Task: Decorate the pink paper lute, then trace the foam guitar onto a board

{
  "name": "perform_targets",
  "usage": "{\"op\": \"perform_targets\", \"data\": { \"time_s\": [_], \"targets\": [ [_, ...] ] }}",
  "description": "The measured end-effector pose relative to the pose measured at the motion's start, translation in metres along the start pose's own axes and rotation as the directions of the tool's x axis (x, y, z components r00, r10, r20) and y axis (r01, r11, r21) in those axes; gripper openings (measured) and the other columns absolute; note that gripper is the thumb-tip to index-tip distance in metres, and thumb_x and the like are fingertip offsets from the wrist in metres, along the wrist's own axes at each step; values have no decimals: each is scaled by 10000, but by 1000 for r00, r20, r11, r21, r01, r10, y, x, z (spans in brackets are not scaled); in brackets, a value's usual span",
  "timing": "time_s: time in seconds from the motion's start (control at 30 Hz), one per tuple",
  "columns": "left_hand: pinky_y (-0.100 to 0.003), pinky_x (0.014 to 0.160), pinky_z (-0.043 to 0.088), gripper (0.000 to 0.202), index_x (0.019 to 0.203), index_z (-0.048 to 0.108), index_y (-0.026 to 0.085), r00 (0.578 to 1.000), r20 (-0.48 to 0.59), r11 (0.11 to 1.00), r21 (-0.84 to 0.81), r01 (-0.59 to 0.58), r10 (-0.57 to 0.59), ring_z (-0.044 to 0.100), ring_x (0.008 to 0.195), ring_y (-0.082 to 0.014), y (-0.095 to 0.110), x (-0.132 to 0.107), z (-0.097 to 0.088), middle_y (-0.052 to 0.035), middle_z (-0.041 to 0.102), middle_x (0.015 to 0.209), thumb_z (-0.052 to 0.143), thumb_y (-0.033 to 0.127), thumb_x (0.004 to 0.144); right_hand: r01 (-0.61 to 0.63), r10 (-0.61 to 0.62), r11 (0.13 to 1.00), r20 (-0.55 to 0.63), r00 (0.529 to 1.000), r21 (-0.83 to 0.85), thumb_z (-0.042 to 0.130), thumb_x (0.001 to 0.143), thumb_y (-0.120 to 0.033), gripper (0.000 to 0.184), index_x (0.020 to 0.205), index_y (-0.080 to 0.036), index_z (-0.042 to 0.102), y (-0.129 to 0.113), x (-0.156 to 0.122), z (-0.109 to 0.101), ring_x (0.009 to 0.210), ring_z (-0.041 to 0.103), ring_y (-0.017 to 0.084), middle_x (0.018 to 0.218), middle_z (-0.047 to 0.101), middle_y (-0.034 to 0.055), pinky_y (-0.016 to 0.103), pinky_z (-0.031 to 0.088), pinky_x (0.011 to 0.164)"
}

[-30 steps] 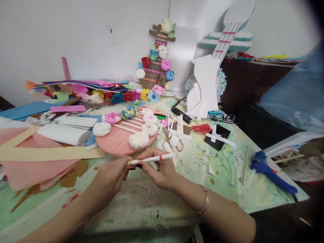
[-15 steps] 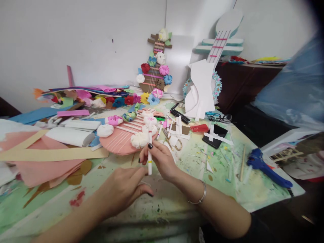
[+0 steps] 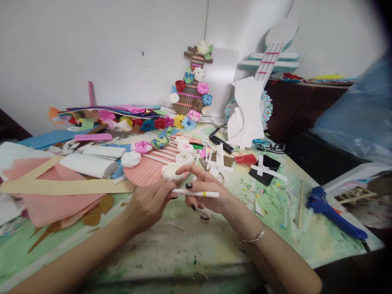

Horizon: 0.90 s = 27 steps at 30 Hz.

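Observation:
A thin white stick (image 3: 196, 193) with a yellow band lies level in front of me, just above the paint-stained table (image 3: 171, 249). My left hand (image 3: 147, 204) pinches its left end between fingertips. My right hand (image 3: 208, 192), with dark nails and a silver bracelet at the wrist, grips the stick near its middle, fingers partly spread. Just beyond both hands lies a pink paper guitar body (image 3: 147, 169) with white strings and white paper flowers (image 3: 170, 171).
Pink and tan paper sheets (image 3: 45, 192) lie at left with white rolls (image 3: 87, 165). Scissors, a phone (image 3: 265, 167) and paper scraps sit behind my right hand. A blue glue gun (image 3: 332, 212) lies far right. Flower-covered guitar models (image 3: 192, 81) lean on the wall.
The stick has turned from level to upright and back to level, its yellow band now on the right. My left hand let go of it, then took hold of its left end again.

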<state>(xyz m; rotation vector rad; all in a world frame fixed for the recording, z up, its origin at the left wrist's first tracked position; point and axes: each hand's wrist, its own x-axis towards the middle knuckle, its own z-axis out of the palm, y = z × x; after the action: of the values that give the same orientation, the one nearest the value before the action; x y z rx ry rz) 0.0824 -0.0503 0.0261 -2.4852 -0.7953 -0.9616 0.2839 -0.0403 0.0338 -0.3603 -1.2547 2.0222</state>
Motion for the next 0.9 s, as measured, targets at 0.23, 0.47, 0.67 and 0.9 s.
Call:
{"op": "perform_targets", "data": {
  "time_s": [0.23,0.47,0.67,0.9],
  "targets": [
    [-227,600,440,201,941,543,162,988,89,961,-236,146,-128,597,662,-135,-4,-10,11,-26,614,743,343,146,943,91,-89,972,20,996,-215,701,715,-302,207,827,-140,637,3,2,3,648,572,117,720,667,32,247,427,601],
    [-208,542,414,168,840,482,170,995,84,972,-227,65,-47,535,581,-114,-5,-10,5,3,544,672,360,154,954,224,-263,886,-44,964,-406,391,930,-534,531,538,-176,391,21,6,0,515,295,84,528,328,-45,276,217,541],
    [-244,456,317,229,740,445,186,989,131,992,-110,-57,72,445,471,-110,-9,-8,-11,28,487,582,363,173,953,268,-294,862,6,956,-430,413,921,-535,525,529,-187,380,13,-1,6,527,288,102,526,322,-35,293,213,553],
    [-265,474,297,301,717,433,191,974,203,985,-158,-68,100,451,490,-117,-9,-2,-21,18,510,580,292,222,981,298,-322,849,19,946,-436,426,913,-532,535,504,-189,387,14,0,12,527,291,112,515,325,-21,300,209,546]
  ]
}}
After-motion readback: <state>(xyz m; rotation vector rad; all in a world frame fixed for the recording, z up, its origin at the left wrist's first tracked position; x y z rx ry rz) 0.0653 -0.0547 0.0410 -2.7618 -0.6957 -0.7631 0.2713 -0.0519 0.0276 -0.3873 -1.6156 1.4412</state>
